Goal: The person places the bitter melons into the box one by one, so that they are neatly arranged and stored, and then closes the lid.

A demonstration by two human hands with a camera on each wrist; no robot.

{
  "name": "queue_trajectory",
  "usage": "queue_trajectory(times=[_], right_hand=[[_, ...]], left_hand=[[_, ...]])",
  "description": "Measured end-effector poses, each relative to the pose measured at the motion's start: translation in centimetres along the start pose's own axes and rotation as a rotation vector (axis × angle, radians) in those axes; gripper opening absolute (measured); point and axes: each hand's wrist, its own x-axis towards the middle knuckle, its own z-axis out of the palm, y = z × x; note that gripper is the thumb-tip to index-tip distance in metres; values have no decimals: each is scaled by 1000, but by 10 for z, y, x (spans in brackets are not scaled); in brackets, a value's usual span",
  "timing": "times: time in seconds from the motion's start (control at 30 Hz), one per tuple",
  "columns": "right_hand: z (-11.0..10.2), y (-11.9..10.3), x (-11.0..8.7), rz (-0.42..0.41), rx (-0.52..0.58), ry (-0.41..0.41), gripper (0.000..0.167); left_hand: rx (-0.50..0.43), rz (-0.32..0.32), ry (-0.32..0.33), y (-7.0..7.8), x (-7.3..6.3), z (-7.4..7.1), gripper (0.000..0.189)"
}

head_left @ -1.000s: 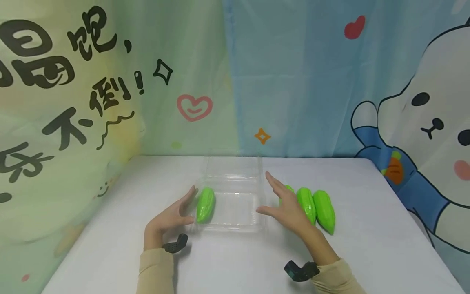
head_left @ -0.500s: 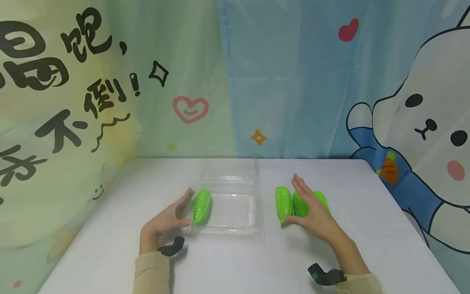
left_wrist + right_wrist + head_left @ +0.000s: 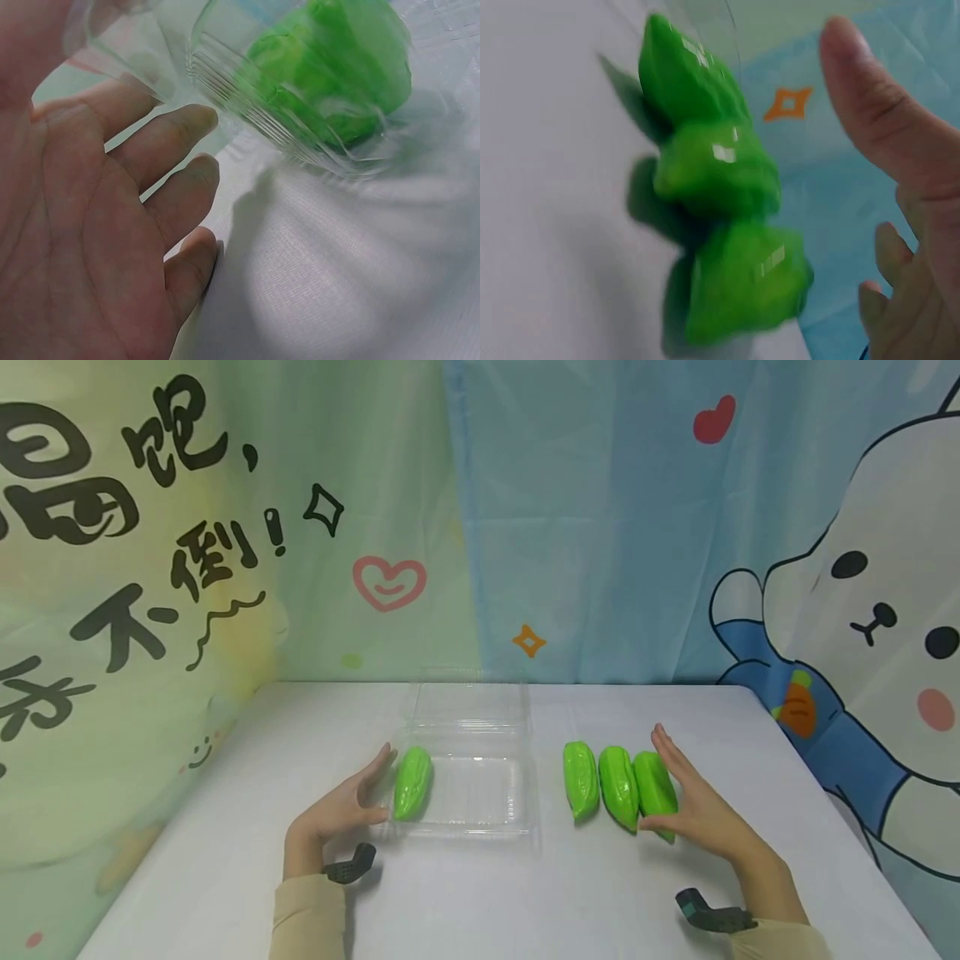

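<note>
A clear plastic clamshell box sits on the table with its lid tipped back. Inside, along its left side, lies a green, ridged, pointed toy fruit. My left hand is at the box's left wall, thumb and fingers spread and relaxed; in the left wrist view the fingertips are right by the box's ridged edge. On the right, three more green fruits stand in a row: left, middle and right. My right hand spreads around the right one, partly covering it, fingers extended.
A white-covered table carries everything. Behind it hangs a printed curtain with a cartoon bear and lettering. Each wrist wears a dark camera, one at the left and one at the right.
My right hand has moved rightward from the box's side, passing over the row of green fruits to the rightmost one. The left hand has stayed by the box.
</note>
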Motion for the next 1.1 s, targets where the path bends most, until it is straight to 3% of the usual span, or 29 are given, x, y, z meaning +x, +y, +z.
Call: queue_trajectory(times=[0.47,1.1], right_hand=[[-14,48,-2,163,101,-170,134],[-11,65,-2,183,144,-210,138]], left_hand=[[-6,20,2,-1,-2,0,107],[-15,29,-8,-2,-1,-2,107]])
